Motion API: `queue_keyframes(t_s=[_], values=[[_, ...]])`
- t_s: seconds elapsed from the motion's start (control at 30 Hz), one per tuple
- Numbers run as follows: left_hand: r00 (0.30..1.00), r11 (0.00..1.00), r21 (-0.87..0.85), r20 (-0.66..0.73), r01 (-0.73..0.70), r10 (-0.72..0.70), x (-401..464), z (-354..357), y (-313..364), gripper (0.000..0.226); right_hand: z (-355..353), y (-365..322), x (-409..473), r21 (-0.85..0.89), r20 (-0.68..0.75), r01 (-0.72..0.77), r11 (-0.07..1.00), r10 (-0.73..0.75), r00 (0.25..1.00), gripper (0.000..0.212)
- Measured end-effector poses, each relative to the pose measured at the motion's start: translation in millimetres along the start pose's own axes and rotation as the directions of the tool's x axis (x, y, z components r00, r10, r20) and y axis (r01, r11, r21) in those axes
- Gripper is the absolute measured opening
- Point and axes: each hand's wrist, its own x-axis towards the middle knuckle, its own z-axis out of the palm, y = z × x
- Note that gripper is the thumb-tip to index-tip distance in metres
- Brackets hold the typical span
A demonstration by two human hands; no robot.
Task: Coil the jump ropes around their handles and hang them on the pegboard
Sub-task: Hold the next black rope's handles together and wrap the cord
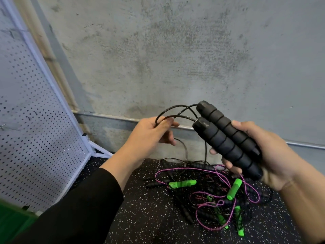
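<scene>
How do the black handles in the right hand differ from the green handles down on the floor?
The black handles are held side by side in the right hand; the green handles lie scattered on the floor. The black ones are ribbed foam with thin black cord; the green ones sit tangled among purple rope.

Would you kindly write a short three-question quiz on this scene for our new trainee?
1. True or false: the right hand grips two black handles side by side.
2. What does the left hand hold? A) a green handle B) the black cord C) nothing
3. Fill in: the pegboard stands on the person's ____ side.

Key: 1 true. 2 B, the black cord loops through its fingers. 3 left.
</scene>
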Motion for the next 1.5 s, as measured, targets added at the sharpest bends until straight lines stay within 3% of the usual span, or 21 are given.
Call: queue_keyframes(t_s=[0.07, 0.13, 0.2, 0.3, 0.33, 0.43, 0.47, 0.53, 0.6, 0.73, 0.8, 0.87, 0.93, 1.0, 1.1, 1.2, 1.37, 1.5], values=[[0.999, 0.999, 0.035, 0.053, -0.014, 0.012, -2, -4, 0, 0.033, 0, -1, 1, 0.033, -0.006, 0.006, 0.999, -0.006, 1.0, 0.054], [0.998, 0.974, 0.216, 0.014, -0.064, 0.062, 1, -13, 0, 0.024, -3, -3, 1, 0.077, -0.014, 0.021, 0.997, -0.02, 1.0, 0.055], [0.989, 0.896, 0.434, -0.059, -0.099, 0.138, 5, -22, 1, 0.026, -4, -4, 2, 0.097, -0.014, 0.04, 0.994, -0.039, 0.999, 0.057], [0.993, 0.776, 0.62, 0.048, -0.116, 0.11, 4, -25, 2, 0.021, -4, -2, 1, 0.075, -0.02, 0.045, 0.996, -0.043, 0.999, 0.058], [0.992, 0.783, 0.61, 0.112, -0.121, 0.066, 2, -23, 2, 0.022, -3, -2, 1, 0.049, -0.018, 0.041, 0.998, -0.04, 0.999, 0.059], [0.977, 0.854, 0.507, 0.215, -0.119, 0.008, 0, -14, -4, 0.097, -1, 1, 0, -0.019, 0.03, -0.02, 1.0, 0.02, 0.999, 0.059], [0.97, 0.881, 0.458, 0.241, -0.119, 0.006, -1, -11, -4, 0.113, 0, 2, -1, -0.029, 0.066, -0.048, 0.998, 0.05, 0.997, 0.059], [0.96, 0.925, 0.365, 0.28, -0.1, -0.007, -2, -5, -4, 0.123, 2, 4, -3, -0.025, 0.171, -0.087, 0.996, 0.09, 0.981, 0.059], [0.949, 0.969, 0.239, 0.316, -0.071, -0.008, -7, 3, -1, 0.109, 1, 4, -3, -0.003, 0.278, -0.101, 0.995, 0.098, 0.956, 0.068], [0.967, 0.996, -0.077, 0.254, 0.041, -0.02, -12, 18, 9, 0.047, -3, 6, -2, 0.07, 0.381, -0.092, 0.993, 0.058, 0.923, 0.064], [0.982, 0.997, -0.057, 0.186, 0.055, -0.043, -10, 16, 6, 0.024, -4, 8, 2, 0.18, 0.366, -0.073, 0.981, 0.002, 0.931, 0.058], [0.988, 0.999, 0.009, 0.151, 0.035, -0.036, -10, 14, 4, 0.028, -2, 8, 5, 0.287, 0.275, -0.024, 0.958, -0.059, 0.96, 0.048], [0.993, 0.998, -0.066, 0.117, 0.017, -0.009, -13, 13, 6, 0.049, 1, 5, 7, 0.344, 0.187, 0.015, 0.939, -0.084, 0.979, 0.044], [0.995, 0.992, -0.117, 0.085, -0.04, 0.05, -12, 13, 8, 0.055, 2, 4, 7, 0.341, 0.175, 0.009, 0.94, -0.073, 0.982, 0.048], [0.995, 0.994, -0.03, 0.016, -0.102, 0.102, -9, 15, 9, 0.05, 7, 7, 6, 0.263, 0.178, -0.006, 0.965, -0.043, 0.983, 0.048], [0.997, 0.999, -0.048, -0.071, -0.002, -0.001, -11, 20, 9, 0.053, 15, 13, 10, 0.126, 0.097, 0.039, 0.991, -0.052, 0.994, 0.049], [0.973, 0.939, -0.26, 0.113, 0.225, -0.201, -16, 23, 9, 0.038, 22, 19, 13, 0.035, 0.074, 0.003, 0.999, -0.006, 0.997, 0.046], [0.971, 0.952, -0.212, -0.043, 0.222, -0.236, -15, 26, 12, 0.04, 24, 21, 13, -0.044, 0.081, -0.043, 0.998, 0.047, 0.996, 0.035]])
